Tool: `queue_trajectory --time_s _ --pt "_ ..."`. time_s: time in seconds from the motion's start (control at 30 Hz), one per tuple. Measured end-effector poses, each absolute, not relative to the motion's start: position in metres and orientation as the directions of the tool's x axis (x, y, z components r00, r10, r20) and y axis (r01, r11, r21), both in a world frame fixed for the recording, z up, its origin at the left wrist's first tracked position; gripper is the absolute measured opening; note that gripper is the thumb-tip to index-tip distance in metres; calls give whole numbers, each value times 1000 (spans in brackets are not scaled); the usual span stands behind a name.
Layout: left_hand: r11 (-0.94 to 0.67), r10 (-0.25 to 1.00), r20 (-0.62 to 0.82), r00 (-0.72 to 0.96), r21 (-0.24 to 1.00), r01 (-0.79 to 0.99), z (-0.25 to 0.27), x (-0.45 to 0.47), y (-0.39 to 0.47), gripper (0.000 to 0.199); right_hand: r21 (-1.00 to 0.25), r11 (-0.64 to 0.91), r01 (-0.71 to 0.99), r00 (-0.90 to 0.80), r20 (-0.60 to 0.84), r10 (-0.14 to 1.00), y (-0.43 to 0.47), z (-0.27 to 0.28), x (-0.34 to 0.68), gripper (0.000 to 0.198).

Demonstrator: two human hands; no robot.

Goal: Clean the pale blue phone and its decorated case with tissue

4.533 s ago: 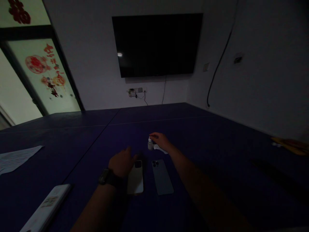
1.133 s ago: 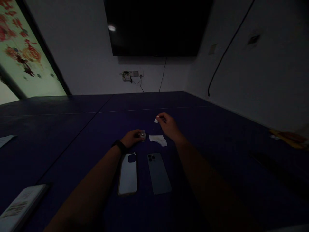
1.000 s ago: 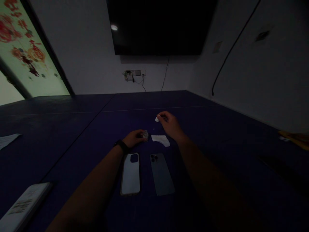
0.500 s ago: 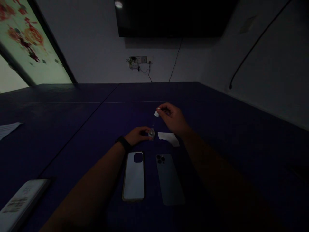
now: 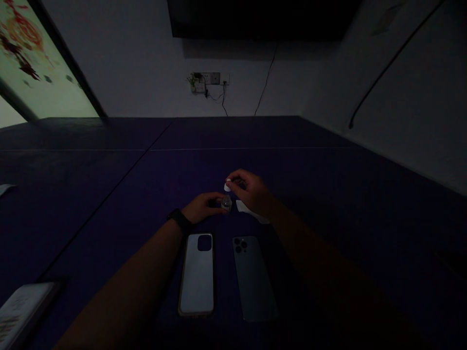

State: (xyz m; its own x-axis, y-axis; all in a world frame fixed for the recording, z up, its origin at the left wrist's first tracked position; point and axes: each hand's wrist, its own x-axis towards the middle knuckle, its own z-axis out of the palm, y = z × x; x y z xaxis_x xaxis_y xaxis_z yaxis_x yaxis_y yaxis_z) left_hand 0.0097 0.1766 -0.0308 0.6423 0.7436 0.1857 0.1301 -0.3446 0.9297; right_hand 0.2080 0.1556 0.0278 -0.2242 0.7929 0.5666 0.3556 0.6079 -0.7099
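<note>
My left hand (image 5: 204,206), below which a dark watch circles the wrist, is closed around a small clear glass bottle (image 5: 226,204) on the dark blue table. Just above the bottle's mouth, my right hand (image 5: 248,189) pinches a white cap (image 5: 227,185). In the dim light I cannot make out what hangs below the cap. A white piece of paper or cloth (image 5: 246,209) lies under my right wrist. Nearer to me are a phone case (image 5: 198,277), pale with a camera cutout, and to its right a grey-blue phone (image 5: 253,279), camera side up.
At the lower left lies a white box (image 5: 25,306) with dark print, and a sheet of paper (image 5: 5,188) shows at the left edge. Wall sockets with cables (image 5: 209,80) and a dark screen (image 5: 259,19) are beyond the table (image 5: 310,170).
My right hand has lowered the cap toward the bottle and slightly left. My left hand still grips the bottle. The whole view has shifted a little.
</note>
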Motion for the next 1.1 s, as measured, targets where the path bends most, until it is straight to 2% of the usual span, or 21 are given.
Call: queue_trajectory --time_s 0.3,0.4,0.5,0.6,0.67,0.77,0.83,0.9,1.0,1.1 --pt "-396 774 183 606 887 239 -37 4 179 42 -738 556 383 -373 427 824 154 12 215 7" --pt "-400 776 176 605 879 258 -36 4 178 40 -759 522 389 -391 377 840 154 12 220 15" --pt "-404 774 169 610 874 270 -32 5 177 37 -785 404 470 -338 263 904 159 16 235 30" --pt "-407 769 168 617 872 271 -29 5 176 37 -718 217 661 -209 102 973 165 20 259 25" --pt "-401 766 165 621 878 261 -29 4 175 41 -670 131 731 -161 17 987 167 20 276 18" --pt "-340 775 165 610 922 183 -31 4 174 60 -616 34 787 -125 -106 987 160 13 294 18" --pt "-266 819 176 546 960 89 -31 4 174 69 -591 8 807 -110 -138 984 152 5 299 23" --pt "-180 896 150 419 983 34 -27 2 173 69 -579 9 815 -100 -126 987 143 -3 301 30" --pt "-48 967 -3 256 980 195 -14 -8 173 68 -593 16 805 -78 -80 994 132 -15 299 36" --pt "8 951 -137 277 907 420 4 -29 165 52 -638 -10 770 -21 -41 999 127 -24 297 25"
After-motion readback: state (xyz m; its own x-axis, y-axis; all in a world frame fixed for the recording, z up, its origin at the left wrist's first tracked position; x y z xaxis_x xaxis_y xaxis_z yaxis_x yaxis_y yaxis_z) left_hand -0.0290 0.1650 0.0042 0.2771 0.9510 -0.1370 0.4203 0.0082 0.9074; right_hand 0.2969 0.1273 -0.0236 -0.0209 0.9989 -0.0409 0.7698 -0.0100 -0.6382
